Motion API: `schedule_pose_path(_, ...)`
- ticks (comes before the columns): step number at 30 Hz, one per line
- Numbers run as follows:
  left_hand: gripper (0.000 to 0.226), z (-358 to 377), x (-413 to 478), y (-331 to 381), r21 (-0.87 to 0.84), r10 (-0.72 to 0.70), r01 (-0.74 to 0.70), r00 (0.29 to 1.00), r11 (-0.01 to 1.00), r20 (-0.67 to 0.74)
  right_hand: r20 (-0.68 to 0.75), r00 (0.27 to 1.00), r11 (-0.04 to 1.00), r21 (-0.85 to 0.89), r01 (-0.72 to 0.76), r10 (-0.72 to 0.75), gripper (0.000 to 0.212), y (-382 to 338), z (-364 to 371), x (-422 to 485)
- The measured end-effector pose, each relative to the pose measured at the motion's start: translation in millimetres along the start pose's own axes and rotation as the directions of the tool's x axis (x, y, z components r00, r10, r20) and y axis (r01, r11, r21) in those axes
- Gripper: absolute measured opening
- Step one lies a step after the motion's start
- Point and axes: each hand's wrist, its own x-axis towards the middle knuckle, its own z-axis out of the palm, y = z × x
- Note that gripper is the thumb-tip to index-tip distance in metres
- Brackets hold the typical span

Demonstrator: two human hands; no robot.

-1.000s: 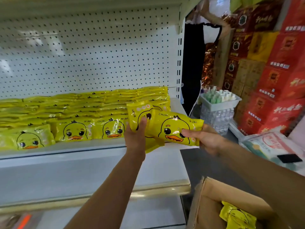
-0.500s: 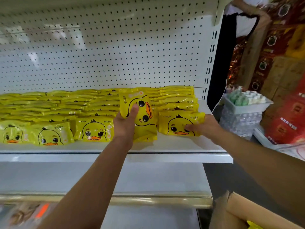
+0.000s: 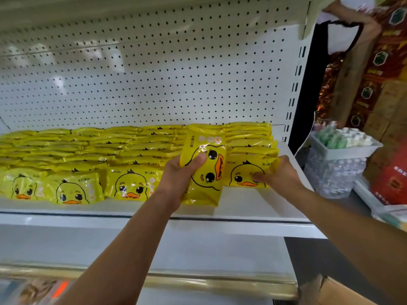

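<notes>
The upright duck pack (image 3: 211,186) hides the fingers of my left grip (image 3: 178,179). The bottom edge cuts off the cardboard box (image 3: 348,293), and the lower-shelf goods (image 3: 44,291) are too blurred to identify.

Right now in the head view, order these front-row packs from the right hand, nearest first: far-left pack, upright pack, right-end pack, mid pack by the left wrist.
1. Right-end pack: gripped by the right hand.
2. Upright pack: just left, in the left hand.
3. Mid pack: left of the left wrist.
4. Far-left pack: the row's left end.

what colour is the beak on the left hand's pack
Orange, on the yellow duck-print pack; head view.
</notes>
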Motion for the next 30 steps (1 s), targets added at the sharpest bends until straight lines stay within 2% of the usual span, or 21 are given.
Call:
schedule_pose_path(3,0.02,12.1,2.1,6.5,0.126,0.023,-0.03,0.998,0.992,0.062,-0.112,0.994,1.0,0.01,-0.005,0.006,0.085,1.0,-10.9,-10.1)
schedule_pose_path(6,0.02,33.0,6.9,12.2,0.294,0.087,-0.133,0.982,0.947,0.166,-0.184,0.983,0.997,0.082,0.014,0.001,0.07,10.4,-28.9,-18.7)
schedule_pose_path(9,0.029,56.3,17.7,12.2,0.475,0.11,-0.26,0.941,0.841,0.32,-0.174,0.984,0.996,0.091,-0.013,0.029,0.053,22.5,-44.6,-28.2)
schedule_pose_path(11,0.041,71.6,26.2,9.0,0.613,0.095,-0.341,0.913,0.713,0.397,-0.17,0.985,0.995,0.097,-0.01,0.027,0.045,28.1,-53.2,-35.5)
schedule_pose_path(15,0.059,95.9,38.0,0.6,0.841,0.056,-0.432,0.897,0.325,0.439,-0.128,0.991,0.993,0.119,-0.017,0.032,0.029,39.5,-69.4,-52.0)
schedule_pose_path(17,0.069,101.0,42.0,-2.3,0.883,0.05,-0.423,0.905,0.204,0.422,-0.114,0.993,0.993,0.113,-0.028,0.041,0.028,46.8,-77.0,-57.8)
schedule_pose_path(20,0.07,103.5,49.1,-3.8,0.889,0.07,-0.439,0.898,0.127,0.433,-0.126,0.991,0.993,0.112,-0.037,0.051,0.027,57.6,-86.5,-64.9)
schedule_pose_path(23,0.07,106.2,51.5,-5.7,0.886,0.118,-0.463,0.88,0.006,0.46,-0.127,0.99,0.994,0.1,-0.046,0.059,0.023,66.3,-93.3,-72.0)
schedule_pose_path(27,0.069,110.0,51.3,-8.7,0.882,0.221,-0.468,0.856,-0.058,0.468,-0.116,0.989,0.99,0.119,-0.077,0.09,0.015,74.4,-97.7,-80.8)
schedule_pose_path(30,0.069,113.6,49.3,-8.3,0.888,0.261,-0.454,0.851,-0.07,0.456,-0.068,0.995,0.986,0.158,-0.055,0.067,0.013,75.9,-99.6,-87.6)
